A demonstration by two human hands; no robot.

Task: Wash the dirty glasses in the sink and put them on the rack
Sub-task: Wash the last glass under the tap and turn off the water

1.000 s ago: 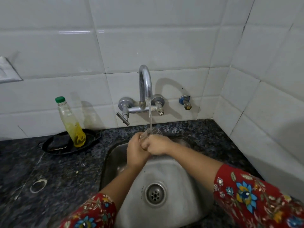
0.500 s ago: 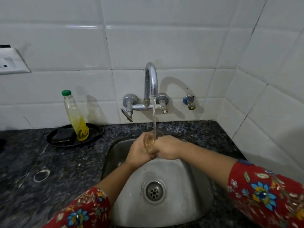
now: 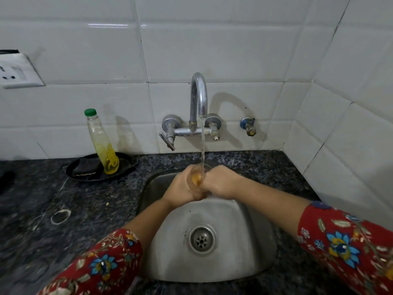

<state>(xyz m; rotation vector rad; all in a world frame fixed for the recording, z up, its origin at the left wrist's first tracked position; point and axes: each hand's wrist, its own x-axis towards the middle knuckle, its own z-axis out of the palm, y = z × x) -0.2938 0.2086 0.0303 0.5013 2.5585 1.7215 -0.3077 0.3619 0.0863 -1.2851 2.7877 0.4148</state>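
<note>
Glass (image 3: 198, 180), a clear tumbler, held upright over the far edge of a steel sink (image 3: 244, 231), directly under a thin stream of water (image 3: 202, 145) falling from a curved wall tap (image 3: 198, 96). The left hand (image 3: 180, 189) and right hand (image 3: 222, 184) meet around it from either side, fingers curled round its wall. This probably steadies the wet glass and keeps its mouth under the stream so that it fills and rinses. The water inside looks amber. On the dark stone bench (image 3: 85, 209) to the left, a green-capped bottle of yellow soap (image 3: 102, 145) stands in a shallow black dish (image 3: 127, 165), within easy reach. No rack is in view. Compared with a second ago, the two-handed clasp is unchanged, but the glass, which then looked clear, now shows amber water, and the view has swung slightly left, revealing a wall socket (image 3: 19, 71).
</note>
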